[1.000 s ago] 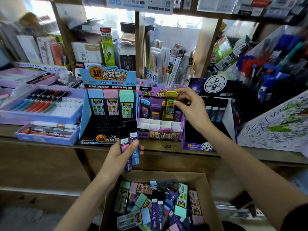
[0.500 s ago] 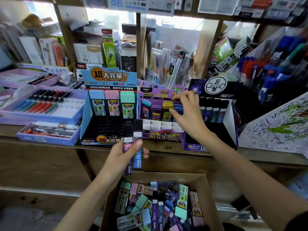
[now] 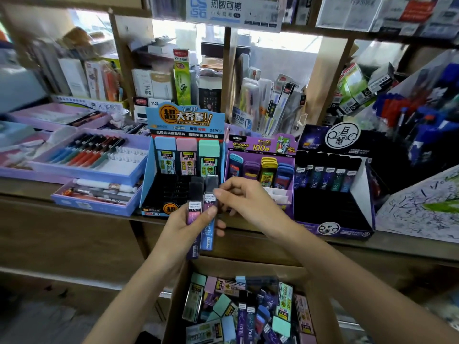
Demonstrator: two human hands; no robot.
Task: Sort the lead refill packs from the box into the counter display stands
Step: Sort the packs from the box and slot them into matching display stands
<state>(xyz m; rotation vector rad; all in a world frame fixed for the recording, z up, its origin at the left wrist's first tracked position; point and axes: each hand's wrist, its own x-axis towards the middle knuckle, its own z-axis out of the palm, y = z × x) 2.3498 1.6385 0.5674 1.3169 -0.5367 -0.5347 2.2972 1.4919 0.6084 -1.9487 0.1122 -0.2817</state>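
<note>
Right hand [image 3: 250, 202] is back from the purple stand [image 3: 260, 145], fingertips [image 3: 220, 194] at the blue pack [image 3: 210, 198] (pinching? can't tell) that the left hand [image 3: 188, 227] grips over the box [image 3: 248, 265]; looks light, stiff, slick, so grab its long edges.

A stationery shop: a printed blue cardboard display stand [image 3: 185, 125] of pastel-capped lead refill packs [image 3: 186, 157], a lilac plastic pen tray [image 3: 87, 173], crammed wooden shelves [image 3: 123, 60].

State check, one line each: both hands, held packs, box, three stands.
left hand: grips two slim packs, upright.
right hand: fingers at the blue pack top; grip unclear.
box: open, heaped with loose packs.
blue stand: only back row filled, three packs.
purple stand: only back row filled.
black stand: only back row filled.
</note>
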